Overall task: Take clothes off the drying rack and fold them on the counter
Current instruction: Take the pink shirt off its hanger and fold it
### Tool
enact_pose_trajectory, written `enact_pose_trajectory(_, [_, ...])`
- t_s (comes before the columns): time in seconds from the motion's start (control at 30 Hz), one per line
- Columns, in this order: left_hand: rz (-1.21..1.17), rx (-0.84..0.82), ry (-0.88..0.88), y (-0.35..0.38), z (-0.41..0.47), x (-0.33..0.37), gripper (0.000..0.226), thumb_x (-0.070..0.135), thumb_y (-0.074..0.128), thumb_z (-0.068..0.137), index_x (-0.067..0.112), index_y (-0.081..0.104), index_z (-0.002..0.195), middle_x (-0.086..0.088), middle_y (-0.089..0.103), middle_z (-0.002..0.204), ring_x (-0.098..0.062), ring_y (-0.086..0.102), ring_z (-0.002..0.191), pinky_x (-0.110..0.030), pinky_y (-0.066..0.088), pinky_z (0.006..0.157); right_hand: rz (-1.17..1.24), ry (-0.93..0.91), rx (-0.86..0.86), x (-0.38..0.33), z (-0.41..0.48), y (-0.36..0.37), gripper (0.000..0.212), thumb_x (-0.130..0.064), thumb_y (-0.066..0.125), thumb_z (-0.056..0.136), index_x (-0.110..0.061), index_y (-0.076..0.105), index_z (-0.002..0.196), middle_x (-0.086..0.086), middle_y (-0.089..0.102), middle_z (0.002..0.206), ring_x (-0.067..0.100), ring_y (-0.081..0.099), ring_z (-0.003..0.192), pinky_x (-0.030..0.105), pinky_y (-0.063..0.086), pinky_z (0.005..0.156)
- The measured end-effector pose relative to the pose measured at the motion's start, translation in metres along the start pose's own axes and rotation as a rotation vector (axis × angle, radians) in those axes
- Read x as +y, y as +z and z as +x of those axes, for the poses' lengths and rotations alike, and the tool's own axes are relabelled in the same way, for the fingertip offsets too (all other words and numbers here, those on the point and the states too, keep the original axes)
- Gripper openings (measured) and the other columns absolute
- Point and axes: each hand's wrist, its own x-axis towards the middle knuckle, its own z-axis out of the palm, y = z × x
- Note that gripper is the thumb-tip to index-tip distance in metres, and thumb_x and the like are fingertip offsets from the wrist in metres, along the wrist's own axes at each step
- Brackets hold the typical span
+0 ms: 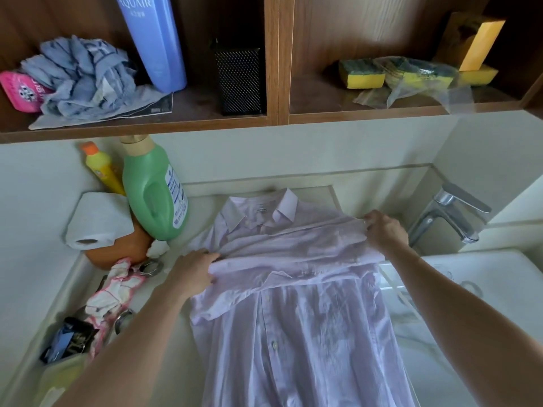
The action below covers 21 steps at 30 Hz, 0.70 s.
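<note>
While the pale lilac shirt [293, 304] lies button-side up on the table [164, 362], collar toward the wall, a sleeve is folded across its chest, and both ends of that fold are held. The left hand [192, 273] pinches the left end of the fold; the right hand [383, 230] pinches the cloth at the right shoulder. The shirt's right edge lies at the rim of the sink [484, 289], so a tug that way could drag fabric over the basin, under the faucet [449, 215]. On the other side, the green detergent bottle [154, 195], paper roll [98, 220] and pink-trimmed rag [114, 292] crowd close; a sweeping left elbow might topple them.
</note>
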Motion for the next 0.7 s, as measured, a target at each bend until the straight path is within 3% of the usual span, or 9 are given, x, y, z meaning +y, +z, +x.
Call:
enact_pose_trajectory(0.07, [-0.032, -0.06, 0.029, -0.005, 0.001, 0.013, 0.064, 0.054, 0.056, 0.085, 0.033, 0.042, 0.144, 0.008, 0.05, 0.14, -0.021, 0.051, 0.126, -0.041, 0.044, 0.1, -0.097, -0.101, 0.107, -0.009, -0.009, 0.016, 0.035, -0.017, 0.062, 0.09, -0.025, 0.06, 0.124, 0.012, 0.059, 0.123, 0.035, 0.055, 0.112, 0.041, 0.045, 0.09])
enact_pose_trajectory(0.13, [-0.153, 0.123, 0.11, -0.005, 0.003, 0.032, 0.063, 0.058, 0.038, 0.087, 0.031, 0.042, 0.143, 0.007, 0.049, 0.143, -0.02, 0.05, 0.128, -0.042, 0.043, 0.102, -0.016, -0.339, 0.232, -0.029, -0.023, 0.036, 0.029, -0.015, 0.061, 0.089, -0.02, 0.065, 0.118, 0.011, 0.061, 0.12, 0.036, 0.056, 0.11, 0.045, 0.045, 0.09])
enact_pose_trajectory(0.2, [-0.161, 0.315, 0.155, 0.0, 0.008, 0.057, 0.056, 0.052, 0.032, 0.092, 0.026, 0.046, 0.14, 0.003, 0.052, 0.14, -0.023, 0.053, 0.126, -0.042, 0.045, 0.1, 0.006, -0.568, 0.194, -0.054, -0.039, 0.061, 0.029, -0.021, 0.051, 0.093, -0.019, 0.067, 0.116, 0.009, 0.064, 0.122, 0.034, 0.058, 0.113, 0.048, 0.047, 0.096])
enact_pose_trajectory(0.27, [-0.096, 0.364, 0.127, 0.011, 0.012, 0.076, 0.056, 0.05, 0.03, 0.097, 0.022, 0.046, 0.142, -0.003, 0.053, 0.142, -0.026, 0.052, 0.129, -0.045, 0.044, 0.103, -0.073, -0.66, 0.062, -0.072, -0.049, 0.087, 0.042, -0.037, 0.036, 0.097, -0.022, 0.062, 0.126, 0.006, 0.06, 0.134, 0.03, 0.054, 0.126, 0.05, 0.039, 0.108])
enact_pose_trajectory(0.37, [0.022, 0.313, 0.019, 0.042, 0.001, 0.067, 0.062, 0.06, 0.032, 0.097, 0.021, 0.049, 0.141, -0.007, 0.052, 0.144, -0.031, 0.052, 0.129, -0.05, 0.038, 0.106, -0.205, -0.508, -0.085, -0.064, -0.051, 0.107, 0.063, -0.055, 0.016, 0.095, -0.03, 0.039, 0.148, 0.002, 0.033, 0.159, 0.024, 0.026, 0.148, 0.051, 0.011, 0.121])
enact_pose_trajectory(0.47, [0.049, 0.309, -0.037, 0.068, -0.02, 0.029, 0.072, 0.067, 0.034, 0.095, 0.019, 0.048, 0.146, -0.01, 0.043, 0.154, -0.032, 0.045, 0.138, -0.053, 0.032, 0.11, -0.29, -0.265, -0.087, -0.023, -0.041, 0.111, 0.066, -0.063, 0.002, 0.096, -0.037, 0.003, 0.156, -0.006, -0.005, 0.166, 0.018, -0.007, 0.153, 0.052, -0.011, 0.119])
enact_pose_trajectory(0.7, [0.011, 0.246, 0.017, 0.068, -0.003, 0.001, 0.072, 0.069, 0.023, 0.097, 0.026, 0.038, 0.152, -0.004, 0.03, 0.162, -0.027, 0.029, 0.148, -0.05, 0.03, 0.115, -0.218, -0.245, -0.102, -0.007, -0.024, 0.104, 0.071, -0.071, 0.003, 0.093, -0.039, 0.001, 0.156, -0.01, -0.01, 0.165, 0.018, -0.014, 0.152, 0.05, 0.008, 0.122])
